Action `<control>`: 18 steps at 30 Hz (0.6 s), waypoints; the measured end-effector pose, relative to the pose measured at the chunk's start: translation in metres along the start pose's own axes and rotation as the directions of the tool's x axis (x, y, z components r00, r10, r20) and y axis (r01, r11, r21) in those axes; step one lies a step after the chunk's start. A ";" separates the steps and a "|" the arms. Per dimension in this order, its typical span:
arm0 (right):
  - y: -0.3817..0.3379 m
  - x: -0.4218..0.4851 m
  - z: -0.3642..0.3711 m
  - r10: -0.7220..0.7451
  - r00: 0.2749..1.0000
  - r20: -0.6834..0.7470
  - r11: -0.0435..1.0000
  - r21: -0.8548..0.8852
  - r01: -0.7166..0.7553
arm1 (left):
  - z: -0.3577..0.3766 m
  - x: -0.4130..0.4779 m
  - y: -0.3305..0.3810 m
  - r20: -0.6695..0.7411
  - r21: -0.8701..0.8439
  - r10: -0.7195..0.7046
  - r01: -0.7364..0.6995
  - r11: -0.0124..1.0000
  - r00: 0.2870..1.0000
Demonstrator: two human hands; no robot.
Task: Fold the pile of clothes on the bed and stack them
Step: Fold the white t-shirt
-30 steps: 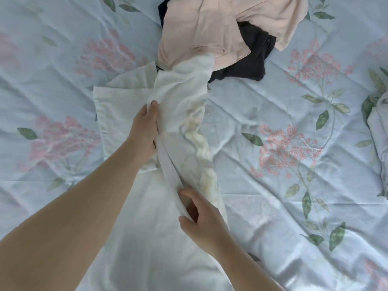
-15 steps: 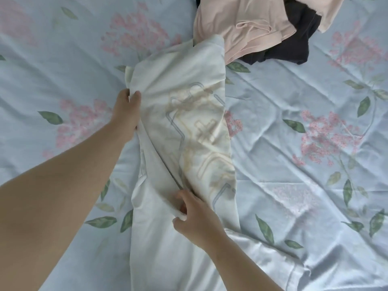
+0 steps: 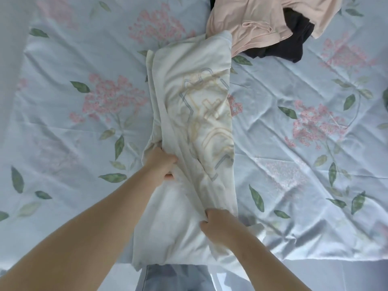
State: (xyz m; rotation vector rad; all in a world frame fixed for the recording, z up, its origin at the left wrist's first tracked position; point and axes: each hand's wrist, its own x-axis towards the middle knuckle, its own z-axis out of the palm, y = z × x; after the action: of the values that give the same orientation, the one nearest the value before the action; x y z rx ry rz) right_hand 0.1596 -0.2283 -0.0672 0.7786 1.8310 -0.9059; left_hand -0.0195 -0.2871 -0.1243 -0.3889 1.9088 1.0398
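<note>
1. Your left hand [image 3: 160, 164] is clenched on the white garment [image 3: 195, 85], with its fingers curled round a bunched fold along the garment's left side.
2. Your right hand [image 3: 218, 225] grasps the same garment, nearer to you and to the right of your left hand. Its thumb and fingers pinch gathered fabric close to the garment's right edge.
3. The white garment lies lengthwise on the bed [image 3: 84, 185] as a narrow strip. It runs from well beyond your left hand, back past your right hand, to the near edge of the bed.
4. A faded print of grey and yellow outlines faces up on the garment. It sits beyond your right hand and just to the right of your left hand.
5. The peach garment [image 3: 252, 22] lies crumpled well beyond both hands and off to the right. It touches the far right corner of the white garment.
6. The dark garment [image 3: 283, 49] shows from under the peach one, far beyond your right hand.
7. The bed's pale blue cover, printed with pink flowers and green leaves, spreads out on either side of your hands. It is creased to the right of your right hand.
</note>
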 end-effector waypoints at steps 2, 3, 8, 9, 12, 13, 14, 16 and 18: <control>-0.020 -0.011 0.020 -0.061 0.994 0.091 0.958 0.287 0.033 | -0.010 -0.007 -0.008 -0.005 -0.095 0.046 -0.046 0.994 0.999; -0.031 -0.015 0.032 -0.090 0.987 0.136 0.882 0.470 0.016 | -0.017 -0.009 -0.010 -0.054 -0.095 0.076 -0.081 0.992 0.996; -0.064 -0.021 0.095 -0.241 0.910 0.339 0.466 0.862 -0.197 | -0.048 -0.028 -0.049 -0.138 0.027 0.072 -0.069 0.997 0.988; -0.060 -0.020 0.104 -0.196 0.935 0.295 0.544 0.826 -0.147 | -0.049 -0.034 -0.063 -0.077 0.090 0.056 -0.049 0.995 0.995; -0.025 -0.010 0.122 -0.021 0.997 -0.079 0.732 0.678 0.069 | -0.053 -0.051 -0.099 -0.053 0.133 0.037 -0.030 0.991 0.998; -0.009 -0.009 0.123 0.041 0.981 -0.187 0.752 0.652 0.093 | -0.056 -0.056 -0.110 -0.064 0.141 0.038 -0.028 0.990 0.997; 0.008 -0.009 0.124 0.108 0.955 -0.276 0.770 0.631 0.096 | -0.058 -0.060 -0.122 -0.072 0.158 0.034 -0.022 0.987 0.997; 0.039 -0.009 0.125 0.216 0.890 -0.401 0.807 0.586 0.069 | -0.063 -0.069 -0.140 -0.106 0.185 0.031 -0.011 0.983 0.994; 0.060 -0.010 0.127 0.281 0.838 -0.468 0.808 0.586 0.056 | -0.070 -0.075 -0.153 -0.122 0.247 0.060 -0.028 0.969 0.991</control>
State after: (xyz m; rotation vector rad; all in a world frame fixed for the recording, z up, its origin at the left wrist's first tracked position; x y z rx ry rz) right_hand 0.2691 -0.3040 -0.1123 1.6635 1.9457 -1.2844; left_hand 0.0770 -0.4437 -0.1234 -0.2785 2.1411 0.8101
